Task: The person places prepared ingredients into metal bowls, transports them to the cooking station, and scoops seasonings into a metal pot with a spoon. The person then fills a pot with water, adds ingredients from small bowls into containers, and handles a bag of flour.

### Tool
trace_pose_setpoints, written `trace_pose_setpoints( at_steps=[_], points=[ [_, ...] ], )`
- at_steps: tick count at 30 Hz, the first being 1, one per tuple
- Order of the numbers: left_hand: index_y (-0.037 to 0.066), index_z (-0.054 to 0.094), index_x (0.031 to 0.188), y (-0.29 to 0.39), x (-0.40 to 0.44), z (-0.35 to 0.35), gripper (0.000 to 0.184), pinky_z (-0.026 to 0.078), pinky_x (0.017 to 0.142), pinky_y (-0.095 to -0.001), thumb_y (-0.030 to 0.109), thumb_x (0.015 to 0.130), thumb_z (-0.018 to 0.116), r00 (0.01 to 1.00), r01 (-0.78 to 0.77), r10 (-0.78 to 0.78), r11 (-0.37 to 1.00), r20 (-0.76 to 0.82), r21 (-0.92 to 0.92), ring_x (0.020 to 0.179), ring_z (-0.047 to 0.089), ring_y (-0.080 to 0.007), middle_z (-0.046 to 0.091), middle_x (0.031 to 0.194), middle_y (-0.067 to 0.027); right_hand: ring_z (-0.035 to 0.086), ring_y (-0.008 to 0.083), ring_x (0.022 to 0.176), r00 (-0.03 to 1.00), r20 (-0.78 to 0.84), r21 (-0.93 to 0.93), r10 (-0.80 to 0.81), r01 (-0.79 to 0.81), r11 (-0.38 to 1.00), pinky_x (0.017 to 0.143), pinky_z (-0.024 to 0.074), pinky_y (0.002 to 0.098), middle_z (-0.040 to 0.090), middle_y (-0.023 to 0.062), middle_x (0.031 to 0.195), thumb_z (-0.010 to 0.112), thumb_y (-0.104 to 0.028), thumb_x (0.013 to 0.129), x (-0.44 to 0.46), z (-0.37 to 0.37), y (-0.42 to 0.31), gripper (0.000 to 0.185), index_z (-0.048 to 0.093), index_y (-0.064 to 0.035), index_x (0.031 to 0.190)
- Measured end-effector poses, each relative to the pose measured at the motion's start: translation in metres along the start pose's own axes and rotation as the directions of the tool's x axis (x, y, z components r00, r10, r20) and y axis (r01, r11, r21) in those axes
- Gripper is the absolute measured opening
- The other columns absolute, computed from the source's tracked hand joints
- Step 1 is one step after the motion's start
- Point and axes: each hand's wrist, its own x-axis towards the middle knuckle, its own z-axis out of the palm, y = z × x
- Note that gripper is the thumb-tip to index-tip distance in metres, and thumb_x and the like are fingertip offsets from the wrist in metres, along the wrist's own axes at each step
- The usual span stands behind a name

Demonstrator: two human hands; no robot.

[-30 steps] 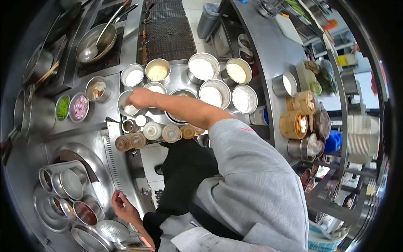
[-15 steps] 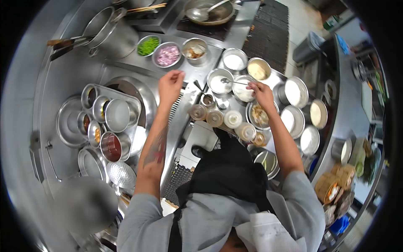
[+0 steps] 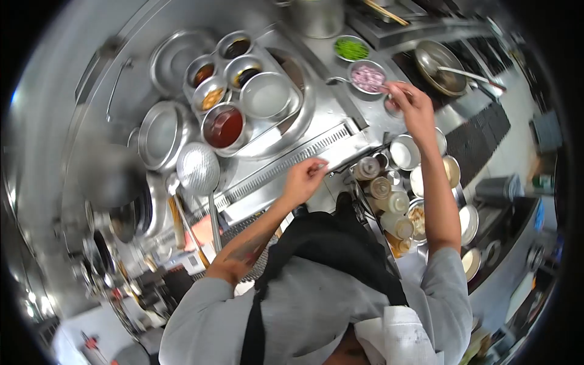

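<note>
My right hand [image 3: 415,112] is closed, its fingertips at the rim of a steel bowl of chopped purple onion [image 3: 367,78]. A small metal spoon [image 3: 336,79] reaches across that bowl from my fingers, its tip past the far rim. Under my right hand, a steel bowl [image 3: 392,106] is mostly hidden. My left hand [image 3: 304,181] is held over the front edge of the steel counter, fingers pinched together; whether anything is between them is hidden. Beside the onion stands a bowl of chopped green herb [image 3: 351,48].
At left, a tray carries a bowl of red sauce [image 3: 224,126], a bowl of clear liquid [image 3: 266,95] and several sauce bowls. A skimmer [image 3: 198,168] lies nearer. Lidded jars [image 3: 381,187] and bowls of white powder [image 3: 404,152] stand at right. A wok with a ladle [image 3: 439,67] is behind.
My view has turned left. My right hand has moved with the spoon from the white powder bowls to the onion bowl. My left hand has come back toward my body, still pinched.
</note>
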Motion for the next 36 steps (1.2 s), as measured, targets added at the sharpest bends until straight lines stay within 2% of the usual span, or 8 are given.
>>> trace_pose_setpoints(
  at_steps=[3,5,6,12,20,23,28,36],
  points=[
    [0.004,0.066,0.107,-0.007,-0.074,-0.067,0.016,0.044,0.06,-0.0197,0.011,0.093,0.064,0.963,0.235,-0.24,0.97,-0.12,-0.054,0.067,0.053,-0.004,0.063,0.077,0.0008,0.066,0.0154,0.072,0.98,0.126,-0.183,-0.153,0.175,0.967,0.066,0.0499,0.0278,0.072,0.0088,0.087,0.062,-0.028,0.092,0.048,0.085,-0.017,0.028,0.071,-0.0038,0.102],
    [0.004,0.066,0.11,-0.019,-0.121,-0.101,0.019,0.046,0.062,-0.0211,0.012,0.093,0.064,0.936,0.156,-0.159,0.987,-0.314,-0.036,0.068,0.056,-0.005,0.064,0.077,-0.0008,0.069,0.0255,0.076,0.974,0.133,-0.31,-0.186,0.219,0.925,0.071,0.052,0.0344,0.071,0.0134,0.085,0.064,-0.028,0.089,0.069,0.139,-0.019,0.026,0.072,-0.0058,0.099],
    [0.003,0.066,0.11,-0.018,-0.144,-0.122,0.019,0.047,0.063,-0.0216,0.012,0.093,0.063,0.896,0.287,-0.257,0.957,-0.362,0.031,0.069,0.057,-0.0054,0.064,0.077,-0.001,0.069,0.0307,0.079,0.968,0.128,-0.329,-0.217,0.248,0.911,0.073,0.0525,0.038,0.071,0.0155,0.085,0.064,-0.028,0.087,0.077,0.165,-0.009,0.025,0.072,-0.0067,0.099],
    [0.001,0.065,0.11,-0.055,-0.239,-0.181,0.02,0.041,0.059,-0.0176,0.014,0.095,0.062,0.697,0.24,-0.315,0.949,-0.645,-0.204,0.066,0.052,-0.003,0.062,0.077,0.0,0.067,0.0366,0.083,0.974,0.174,-0.502,-0.145,0.215,0.838,0.077,0.0519,0.0429,0.07,0.0171,0.087,0.064,-0.024,0.086,0.083,0.247,-0.005,0.02,0.073,-0.0081,0.095],
    [-0.001,0.063,0.113,-0.048,-0.251,-0.22,0.024,0.036,0.057,-0.0174,0.017,0.097,0.059,0.604,0.272,-0.314,0.945,-0.732,-0.181,0.063,0.047,-0.0023,0.057,0.073,0.0021,0.067,0.0372,0.084,0.994,0.015,-0.615,-0.107,0.093,0.783,0.08,0.0523,0.0428,0.07,0.0171,0.086,0.063,-0.029,0.086,0.123,0.288,0.037,0.023,0.073,-0.0097,0.093],
    [-0.001,0.062,0.112,-0.042,-0.243,-0.225,0.024,0.036,0.057,-0.0176,0.017,0.097,0.059,0.569,0.219,-0.253,0.964,-0.782,-0.151,0.062,0.046,-0.0024,0.056,0.072,0.0028,0.067,0.0358,0.088,0.997,0.081,-0.504,-0.014,0.053,0.862,0.083,0.0517,0.042,0.07,0.0154,0.088,0.061,-0.029,0.087,0.13,0.294,0.041,0.023,0.073,-0.0103,0.091],
    [-0.001,0.063,0.111,-0.033,-0.224,-0.216,0.023,0.036,0.057,-0.0175,0.017,0.097,0.059,0.537,0.278,-0.255,0.954,-0.804,-0.117,0.061,0.046,-0.0025,0.056,0.071,0.0026,0.066,0.0332,0.094,0.867,0.497,-0.509,0.03,0.263,0.82,0.085,0.0506,0.0419,0.07,0.0146,0.092,0.059,-0.028,0.088,0.151,0.281,0.051,0.022,0.071,-0.0111,0.097],
    [0.0,0.061,0.115,-0.028,-0.187,-0.2,0.024,0.039,0.058,-0.0181,0.016,0.097,0.059,0.572,0.278,-0.246,0.956,-0.782,-0.098,0.062,0.049,-0.0032,0.058,0.072,0.0018,0.065,0.0375,0.088,0.941,0.312,-0.567,-0.133,0.297,0.768,0.081,0.0511,0.047,0.069,0.0164,0.092,0.056,-0.025,0.089,0.172,0.276,0.053,0.021,0.069,-0.0108,0.099]
  ],
)
